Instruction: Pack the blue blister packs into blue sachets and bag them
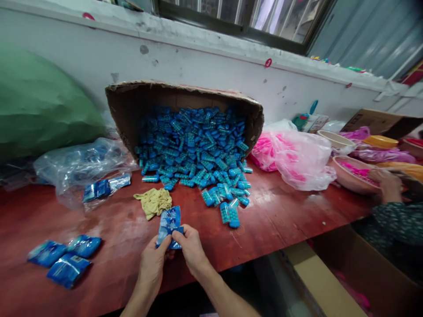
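Observation:
My left hand [152, 263] and my right hand [190, 246] both pinch the lower edge of a small clear bag [169, 223] filled with blue pieces, held just above the red table [284, 211]. Behind it a tipped cardboard box [132, 103] spills a heap of small blue capsule-like items [194, 149] onto the table. A few of them lie loose [229, 213] right of my hands. A crumpled yellow cloth [154, 202] lies just left of the bag.
Three filled blue bags [66, 259] lie at the left front. Clear plastic bags [82, 167] and a green sack [39, 105] sit at the left. A bag of pink items [294, 158] and bowls [350, 176] stand right, where another person's hand [388, 185] works. Cardboard boxes [330, 281] stand below.

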A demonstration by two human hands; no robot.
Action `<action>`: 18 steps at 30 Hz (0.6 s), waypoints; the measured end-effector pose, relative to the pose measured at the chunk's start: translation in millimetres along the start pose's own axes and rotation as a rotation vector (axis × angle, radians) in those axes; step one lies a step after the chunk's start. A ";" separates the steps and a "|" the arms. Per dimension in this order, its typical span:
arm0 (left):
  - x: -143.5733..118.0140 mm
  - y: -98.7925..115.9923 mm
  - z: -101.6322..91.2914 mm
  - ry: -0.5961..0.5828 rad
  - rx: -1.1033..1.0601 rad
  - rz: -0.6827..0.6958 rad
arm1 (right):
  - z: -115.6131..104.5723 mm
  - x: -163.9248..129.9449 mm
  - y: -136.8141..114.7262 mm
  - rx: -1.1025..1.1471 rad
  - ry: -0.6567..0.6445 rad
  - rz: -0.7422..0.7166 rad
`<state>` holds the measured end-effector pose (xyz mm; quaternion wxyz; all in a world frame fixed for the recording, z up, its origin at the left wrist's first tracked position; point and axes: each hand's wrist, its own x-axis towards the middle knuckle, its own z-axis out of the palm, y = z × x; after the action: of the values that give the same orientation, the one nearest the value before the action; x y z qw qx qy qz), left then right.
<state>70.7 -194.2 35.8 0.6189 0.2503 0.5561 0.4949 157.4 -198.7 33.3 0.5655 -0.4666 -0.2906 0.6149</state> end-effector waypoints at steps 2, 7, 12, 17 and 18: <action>-1.6 -0.7 0.7 0.012 -0.017 0.000 | 1.4 1.2 -0.9 -0.009 0.017 0.004; -6.8 1.0 8.2 -0.037 -0.131 -0.087 | 3.4 2.0 7.3 -0.101 0.093 -0.013; -6.6 3.0 9.8 -0.121 -0.085 -0.100 | -5.8 -0.9 3.9 -0.132 0.105 -0.044; -7.5 1.2 7.2 -0.070 -0.010 -0.011 | -11.8 -2.4 1.5 -0.140 0.033 -0.078; -7.6 -0.3 7.4 -0.045 -0.027 0.009 | -10.6 -2.6 3.2 -0.126 0.026 -0.060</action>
<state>78.6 -199.3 40.8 0.6323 0.2556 0.5343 0.4993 165.4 -203.7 27.0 0.5568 -0.5002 -0.3354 0.5721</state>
